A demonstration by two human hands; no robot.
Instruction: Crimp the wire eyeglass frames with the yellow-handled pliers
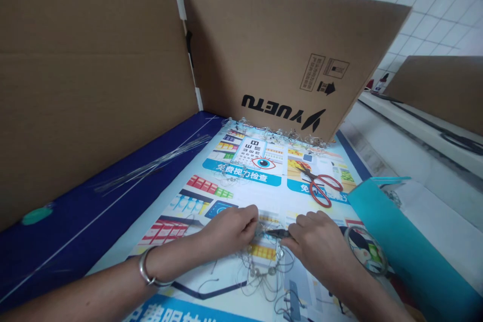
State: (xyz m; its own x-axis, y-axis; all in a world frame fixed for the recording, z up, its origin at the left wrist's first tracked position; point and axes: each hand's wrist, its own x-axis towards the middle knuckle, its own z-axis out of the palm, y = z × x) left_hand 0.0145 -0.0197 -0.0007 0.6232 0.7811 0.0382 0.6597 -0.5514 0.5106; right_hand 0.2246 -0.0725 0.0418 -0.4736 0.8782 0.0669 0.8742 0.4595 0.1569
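Observation:
My left hand point(237, 224) is closed, its fingertips pinching fine wire at the top of a wire piece strung with clear beads point(269, 270). My right hand point(317, 236) is wrapped around a pair of pliers point(278, 233), whose dark jaws point left toward my left fingers and meet the wire there. Whether the jaws are clamped is too small to tell. The beaded piece hangs in a loop between my hands, with loose wire ends curling over the printed sheet. Beyond my right hand lie scissors point(314, 177) with red handles, blades apart.
Cardboard panels point(264, 50) stand at the back and left. A row of beaded wire pieces point(279, 137) lies along the back panel's foot. Straight wires point(158, 161) rest on the blue surface at left. A turquoise box point(392, 221) stands at right, beside a clear ring point(383, 261).

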